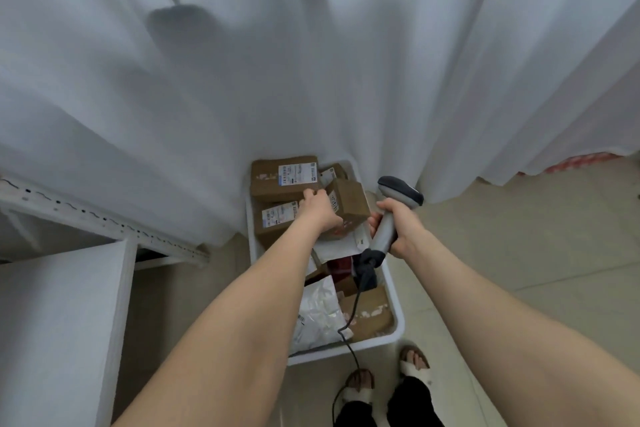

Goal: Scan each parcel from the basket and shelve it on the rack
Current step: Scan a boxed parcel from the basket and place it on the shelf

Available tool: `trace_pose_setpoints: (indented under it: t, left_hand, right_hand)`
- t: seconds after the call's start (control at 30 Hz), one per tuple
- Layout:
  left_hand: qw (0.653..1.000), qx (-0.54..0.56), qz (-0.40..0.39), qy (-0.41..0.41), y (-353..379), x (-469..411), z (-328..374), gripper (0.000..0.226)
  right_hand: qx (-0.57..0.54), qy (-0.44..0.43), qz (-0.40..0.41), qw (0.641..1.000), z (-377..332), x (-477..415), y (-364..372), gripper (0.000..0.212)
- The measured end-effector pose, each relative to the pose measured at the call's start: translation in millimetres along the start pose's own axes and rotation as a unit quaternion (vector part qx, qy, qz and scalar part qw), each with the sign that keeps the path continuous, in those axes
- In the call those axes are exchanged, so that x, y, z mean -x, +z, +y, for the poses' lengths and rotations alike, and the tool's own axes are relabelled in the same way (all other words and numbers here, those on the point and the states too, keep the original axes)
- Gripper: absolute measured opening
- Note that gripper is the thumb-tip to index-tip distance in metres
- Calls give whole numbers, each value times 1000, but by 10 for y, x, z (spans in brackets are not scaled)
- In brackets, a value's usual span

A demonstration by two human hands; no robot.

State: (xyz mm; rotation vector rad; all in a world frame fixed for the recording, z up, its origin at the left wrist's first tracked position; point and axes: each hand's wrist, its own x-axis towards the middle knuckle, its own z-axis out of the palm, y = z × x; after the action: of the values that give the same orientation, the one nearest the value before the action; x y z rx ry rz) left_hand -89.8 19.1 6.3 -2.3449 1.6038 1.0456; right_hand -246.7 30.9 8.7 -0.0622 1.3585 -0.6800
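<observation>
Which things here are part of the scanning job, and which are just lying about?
Job: scanner gripped in the right hand; left hand on the boxes; basket; rack.
Lying about: curtain; red thing under its hem.

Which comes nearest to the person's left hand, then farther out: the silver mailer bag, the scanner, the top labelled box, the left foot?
1. Top labelled box, by the left hand, far end of basket.
2. Scanner, just right, gripped by the right hand.
3. Silver mailer bag, near end of basket.
4. Left foot, on the floor, bottom.
</observation>
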Motion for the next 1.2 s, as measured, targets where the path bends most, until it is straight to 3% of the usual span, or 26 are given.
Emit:
trace_pose_setpoints:
  t: [0.13,0.43,0.67,0.8,0.97,1.2]
  left_hand:
    - [1000,7,-15,-7,408,-634,4,83]
    - [999,41,29,0,1181,-2087,-11,86]
    - [999,20,41,19,1370,-2847,6,82]
    - [999,1,37,19,1378,-2894,-39,74]
    - [992,-119,14,-30,1312,-2638,-113,62]
    - [999,13,-6,-50,1199,-1957,-320,60]
  right_hand:
    - [13,8,-1,1000,-13,-763,-78,12]
    - [47,37,-28,998,188,-2259,-246,11]
    - [22,35,-59,997,379,-2908,-215,37]
    - [-6,38,-62,997,470,-2989,-218,36]
    - [3,46,-27,999,621,-2863,-253,39]
    - [52,7,65,996,765,-2296,-267,55]
